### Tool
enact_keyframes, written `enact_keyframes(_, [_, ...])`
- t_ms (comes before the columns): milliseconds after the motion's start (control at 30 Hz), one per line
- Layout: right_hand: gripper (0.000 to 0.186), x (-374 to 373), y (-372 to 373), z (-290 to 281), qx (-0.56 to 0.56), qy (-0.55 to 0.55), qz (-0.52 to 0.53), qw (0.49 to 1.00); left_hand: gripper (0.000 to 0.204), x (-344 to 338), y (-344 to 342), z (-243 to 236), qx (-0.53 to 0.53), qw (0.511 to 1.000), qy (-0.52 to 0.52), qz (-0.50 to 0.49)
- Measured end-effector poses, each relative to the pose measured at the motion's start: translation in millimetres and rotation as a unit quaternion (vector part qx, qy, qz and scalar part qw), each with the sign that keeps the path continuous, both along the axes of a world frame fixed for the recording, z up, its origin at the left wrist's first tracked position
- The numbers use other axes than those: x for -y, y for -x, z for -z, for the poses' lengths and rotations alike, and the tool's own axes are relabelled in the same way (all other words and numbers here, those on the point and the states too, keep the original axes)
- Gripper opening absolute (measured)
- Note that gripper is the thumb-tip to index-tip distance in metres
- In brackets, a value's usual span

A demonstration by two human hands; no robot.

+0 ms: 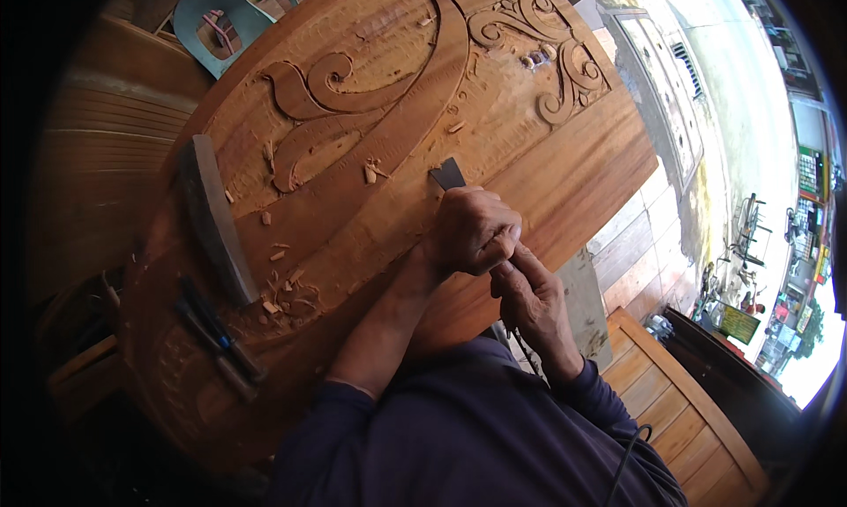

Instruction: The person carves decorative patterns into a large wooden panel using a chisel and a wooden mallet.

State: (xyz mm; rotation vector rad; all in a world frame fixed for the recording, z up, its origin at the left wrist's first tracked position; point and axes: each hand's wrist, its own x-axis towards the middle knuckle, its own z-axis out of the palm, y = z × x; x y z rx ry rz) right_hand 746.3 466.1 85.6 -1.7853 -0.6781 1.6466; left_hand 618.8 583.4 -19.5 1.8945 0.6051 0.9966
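Note:
A carved wooden panel (371,136) with scrolls, tool marks and loose chips fills the middle. Both my hands are on a flat chisel (448,173), whose dark wide blade meets the panel's surface at its centre. My left hand (469,229) is wrapped round it just behind the blade. My right hand (534,304) grips lower, at the handle end, against my left. The handle is mostly hidden by my fingers. A long grey block (214,216) lies on the panel's left, with several carving tools (221,348) below it.
A blue-grey tray (190,35) with small objects stands at top left, beside slatted wood (106,154). Another wooden panel (670,419) is at lower right. Beyond the panel's right edge are a tiled floor (644,242) and a bright street with bicycles (741,233).

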Motion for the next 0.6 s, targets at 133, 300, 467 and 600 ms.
enact_keyframes(133, [0.044,0,-1,17,0.035,-0.056,0.005,0.998,0.026,-8,-7,8,-0.015,0.999,-0.03,0.006])
enact_keyframes(300, [0.033,-17,-10,44,-0.007,-0.099,0.078,0.992,0.031,-39,-33,8,-0.007,0.997,-0.076,-0.009])
enact_keyframes(467, [0.042,23,-12,22,-0.006,-0.012,0.018,1.0,0.033,22,-10,-3,-0.025,0.998,-0.018,-0.046])
enact_keyframes(600, [0.044,7,3,-1,0.006,0.001,-0.004,1.0,0.031,15,4,-4,-0.011,1.0,0.022,-0.017])
